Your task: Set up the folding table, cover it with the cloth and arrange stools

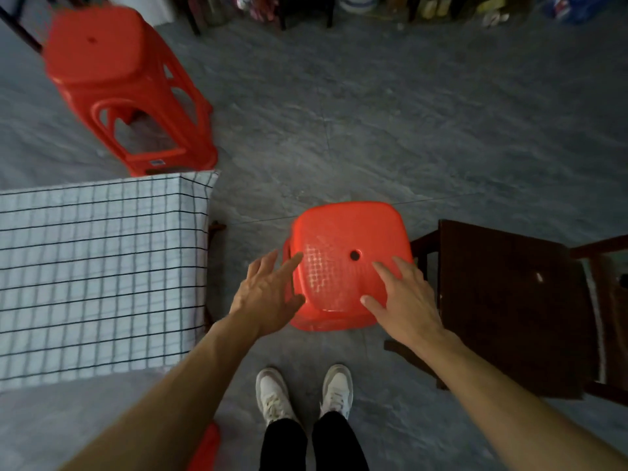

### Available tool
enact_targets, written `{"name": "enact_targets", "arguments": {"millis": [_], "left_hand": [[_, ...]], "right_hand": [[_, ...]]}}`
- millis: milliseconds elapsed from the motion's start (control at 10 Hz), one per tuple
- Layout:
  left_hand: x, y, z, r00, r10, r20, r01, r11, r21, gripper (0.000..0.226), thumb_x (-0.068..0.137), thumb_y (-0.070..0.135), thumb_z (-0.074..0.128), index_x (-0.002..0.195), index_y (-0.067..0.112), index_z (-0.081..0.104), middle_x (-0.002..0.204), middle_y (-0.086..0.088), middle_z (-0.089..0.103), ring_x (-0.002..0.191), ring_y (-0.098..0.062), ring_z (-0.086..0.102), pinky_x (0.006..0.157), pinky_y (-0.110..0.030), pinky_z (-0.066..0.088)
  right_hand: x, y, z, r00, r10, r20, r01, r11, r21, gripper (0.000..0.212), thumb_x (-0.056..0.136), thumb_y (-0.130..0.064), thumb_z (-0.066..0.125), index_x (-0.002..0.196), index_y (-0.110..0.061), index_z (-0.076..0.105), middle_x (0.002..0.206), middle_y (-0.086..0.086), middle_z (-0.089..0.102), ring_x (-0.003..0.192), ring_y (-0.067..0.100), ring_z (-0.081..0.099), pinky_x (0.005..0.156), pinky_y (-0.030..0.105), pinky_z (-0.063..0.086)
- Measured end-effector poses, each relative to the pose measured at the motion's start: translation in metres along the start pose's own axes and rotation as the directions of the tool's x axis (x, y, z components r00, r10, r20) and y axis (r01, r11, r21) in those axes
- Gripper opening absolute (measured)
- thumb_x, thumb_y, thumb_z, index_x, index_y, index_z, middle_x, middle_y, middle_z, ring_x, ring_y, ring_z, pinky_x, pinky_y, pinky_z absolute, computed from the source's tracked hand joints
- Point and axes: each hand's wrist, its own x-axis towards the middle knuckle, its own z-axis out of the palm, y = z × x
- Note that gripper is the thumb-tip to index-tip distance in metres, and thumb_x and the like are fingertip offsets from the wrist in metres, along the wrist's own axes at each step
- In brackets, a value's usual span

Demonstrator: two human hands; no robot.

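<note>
Red stool (346,263) on the floor by the cloth-covered table (95,273) corner — left hand (268,297) and right hand (404,297) spread, fingers on seat edges, not gripping. Curl under both rims, lift level, set beside table.

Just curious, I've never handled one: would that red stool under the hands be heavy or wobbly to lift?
The red stool looks like thin moulded plastic, so probably light and stiff. Its legs appear tall for the seat, so a sideways push might tip it.
</note>
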Motion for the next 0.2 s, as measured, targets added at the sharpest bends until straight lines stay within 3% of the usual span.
{"name": "enact_targets", "arguments": {"millis": [200], "left_hand": [[-0.085, 0.017, -0.091, 0.986, -0.07, -0.15, 0.055, 0.993, -0.102, 0.075, 0.085, 0.054, 0.053, 0.152, 0.037, 0.022, 0.16, -0.013, 0.019, 0.146, -0.033, 0.016, 0.116, -0.048, 0.026]], "right_hand": [[-0.056, -0.055, -0.088, 0.992, -0.044, -0.116, 0.051, 0.997, 0.052, 0.071, 0.091, -0.054, 0.055, 0.152, -0.029, 0.029, 0.159, 0.01, 0.025, 0.146, 0.029, 0.021, 0.116, 0.05, 0.026]]}}
